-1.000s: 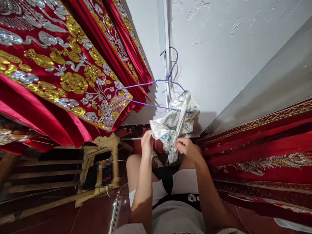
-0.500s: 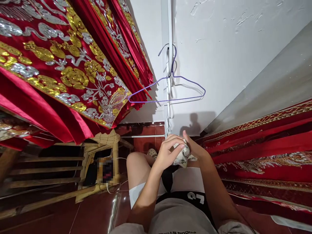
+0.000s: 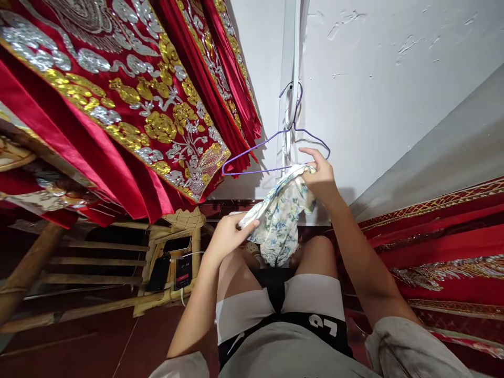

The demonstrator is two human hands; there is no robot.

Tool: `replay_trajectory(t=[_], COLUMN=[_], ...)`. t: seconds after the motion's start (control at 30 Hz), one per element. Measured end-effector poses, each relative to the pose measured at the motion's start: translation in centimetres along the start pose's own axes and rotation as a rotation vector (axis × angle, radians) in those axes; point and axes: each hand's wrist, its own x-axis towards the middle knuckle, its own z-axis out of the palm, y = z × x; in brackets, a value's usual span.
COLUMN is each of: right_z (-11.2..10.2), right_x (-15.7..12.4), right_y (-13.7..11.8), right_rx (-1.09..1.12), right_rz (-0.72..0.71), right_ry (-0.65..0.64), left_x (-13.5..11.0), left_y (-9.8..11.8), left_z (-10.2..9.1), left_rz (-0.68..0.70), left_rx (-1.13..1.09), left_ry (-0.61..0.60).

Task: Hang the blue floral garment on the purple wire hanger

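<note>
A white cloth garment [image 3: 279, 220] with blue and green flowers is stretched between my two hands over my lap; its exact kind does not show. My left hand [image 3: 229, 234] pinches its lower left end between thumb and fingers. Higher up, my right hand [image 3: 319, 174] grips the other end, index finger pointing out. Just behind the cloth, a purple wire hanger [image 3: 255, 149] hangs from a hook on a white pole [image 3: 295, 47]. The right hand overlaps the hanger's right lower corner; whether it touches the wire I cannot tell.
Red embroidered cloth [image 3: 157, 105] with gold and silver sequins hangs at the left, close to the hanger. More red fabric [image 3: 452, 252] hangs at the right. A bamboo chair [image 3: 157, 273] at the lower left carries a lit phone [image 3: 183, 273] with a cable. A white wall [image 3: 374, 105] stands ahead.
The garment was bunched between my hands above my lap. Now it is spread out, with my right hand raised toward the hanger and my left hand moved leftward. The view has shifted slightly.
</note>
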Motion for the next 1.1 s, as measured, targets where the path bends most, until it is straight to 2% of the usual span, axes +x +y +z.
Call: replay_trajectory(t=[0.07,0.1,0.2,0.33,0.43,0.5,0.57,0.67,0.73,0.87,1.0,1.03,1.1], right_z=[1.7,2.5,3.7,2.6,0.8,-0.7,-2.1,-3.9,-4.4,-3.7,-3.4,-3.8,-5.1], right_x=[1.7,2.2,1.9,-0.7,-2.3,-3.0,-3.2,-3.3,-3.4,-4.2,-5.3,-5.4,-5.3], right_y=[2.1,3.0,4.4,4.0,3.1,2.5,1.9,0.9,0.3,-0.8,-1.1,-1.0,-0.7], right_rx=[0.02,0.027,-0.011,-0.146,-0.159,-0.162,-0.168,-0.147,-0.127,-0.137,-0.173,-0.163,-0.125], right_rz=[-0.006,0.019,0.071,0.014,-0.064,-0.068,-0.057,-0.086,-0.102,-0.059,-0.011,-0.003,0.012], right_ry=[-0.033,-0.095,-0.242,-0.265,-0.299,-0.289,-0.246,-0.185,-0.185,-0.249,-0.277,-0.247,-0.091], left_x=[-0.3,-0.5,-1.0,-1.2,-0.4,0.6,1.9,4.2,6.1,10.1,12.5,12.7,13.0], left_y=[0.1,0.0,-0.6,-1.8,-1.9,-1.4,-0.5,1.3,2.3,3.5,3.7,3.6,3.6], left_z=[-1.9,-2.6,-3.7,-3.8,-4.1,-4.8,-5.6,-6.5,-6.4,-4.9,-3.9,-4.0,-4.4], left_rz=[-0.026,-0.035,-0.064,-0.195,-0.231,-0.176,-0.057,0.159,0.254,0.375,0.428,0.422,0.408], left_rx=[0.119,0.167,0.305,0.546,0.662,0.665,0.603,0.412,0.262,0.013,0.007,0.023,0.049], left_ry=[0.015,0.002,-0.082,-0.253,-0.301,-0.214,-0.038,0.221,0.307,0.304,0.249,0.244,0.248])
